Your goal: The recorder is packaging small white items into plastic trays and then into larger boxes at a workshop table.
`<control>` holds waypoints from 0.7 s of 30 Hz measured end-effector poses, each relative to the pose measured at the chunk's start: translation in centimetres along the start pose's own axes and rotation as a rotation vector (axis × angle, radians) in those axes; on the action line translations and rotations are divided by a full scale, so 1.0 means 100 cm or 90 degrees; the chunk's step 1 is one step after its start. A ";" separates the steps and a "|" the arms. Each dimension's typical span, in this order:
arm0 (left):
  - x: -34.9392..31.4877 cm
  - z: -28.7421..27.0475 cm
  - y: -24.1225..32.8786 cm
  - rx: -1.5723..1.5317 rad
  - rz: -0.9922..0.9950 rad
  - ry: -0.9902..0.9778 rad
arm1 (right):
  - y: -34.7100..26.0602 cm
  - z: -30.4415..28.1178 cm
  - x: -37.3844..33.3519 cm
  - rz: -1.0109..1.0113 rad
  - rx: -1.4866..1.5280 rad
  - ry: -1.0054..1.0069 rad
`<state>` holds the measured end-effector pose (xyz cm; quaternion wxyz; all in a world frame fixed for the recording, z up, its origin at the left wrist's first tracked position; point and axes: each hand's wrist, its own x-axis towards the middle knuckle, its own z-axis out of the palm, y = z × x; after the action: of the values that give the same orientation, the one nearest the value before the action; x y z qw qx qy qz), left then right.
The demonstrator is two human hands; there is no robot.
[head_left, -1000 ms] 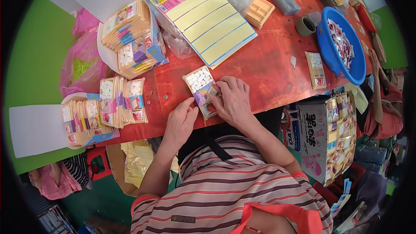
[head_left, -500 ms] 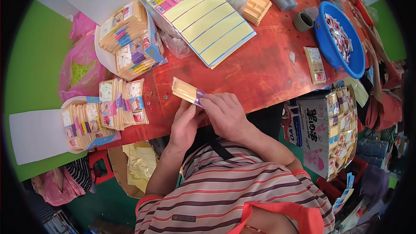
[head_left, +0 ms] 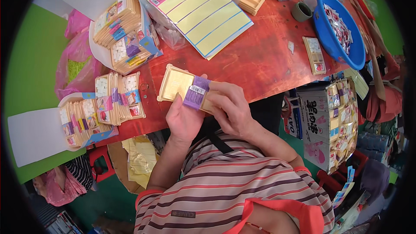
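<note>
Seeing banded trays (head_left: 89, 114) packed, seemingly finished, in the open box (head_left: 100, 135) at nine o'clock and another box (head_left: 151, 45) at ten; holding the upturned banded tray (head_left: 178, 84) near centre in the left hand (head_left: 186, 119), gripping its end with the right hand (head_left: 232, 104); seemingly leaving empty trays (head_left: 252, 0) at one, an unbanded tray (head_left: 313, 56) and the blue basin (head_left: 353, 56) of packets (head_left: 339, 30) at two.

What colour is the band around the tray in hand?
The band is purple; best in head view.

Bright, diffuse light glazes the red tabletop (head_left: 264, 60) while fisheye corners fall black.
</note>
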<state>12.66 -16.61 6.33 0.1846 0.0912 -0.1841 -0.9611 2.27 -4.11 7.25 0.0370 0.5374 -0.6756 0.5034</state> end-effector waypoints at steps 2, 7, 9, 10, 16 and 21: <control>0.000 0.000 -0.001 0.008 -0.001 0.016 | -0.002 -0.002 0.003 0.036 -0.008 -0.001; -0.001 -0.001 -0.005 0.094 0.000 -0.017 | -0.005 -0.005 0.011 0.069 -0.089 -0.015; -0.002 -0.006 -0.009 0.127 0.013 -0.006 | -0.005 -0.002 0.015 0.071 -0.109 -0.018; -0.002 -0.007 -0.010 0.159 0.028 0.004 | -0.005 -0.001 0.016 0.071 -0.130 -0.022; -0.004 -0.011 -0.015 0.183 0.010 0.004 | 0.004 0.006 0.016 0.040 -0.140 0.014; -0.006 -0.013 -0.017 0.205 -0.018 0.038 | 0.013 0.008 0.012 0.055 -0.096 0.017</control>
<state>12.95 -15.38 4.57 0.1596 0.1504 -0.3289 -0.9185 1.12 -5.64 6.75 0.0647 0.4971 -0.7336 0.4589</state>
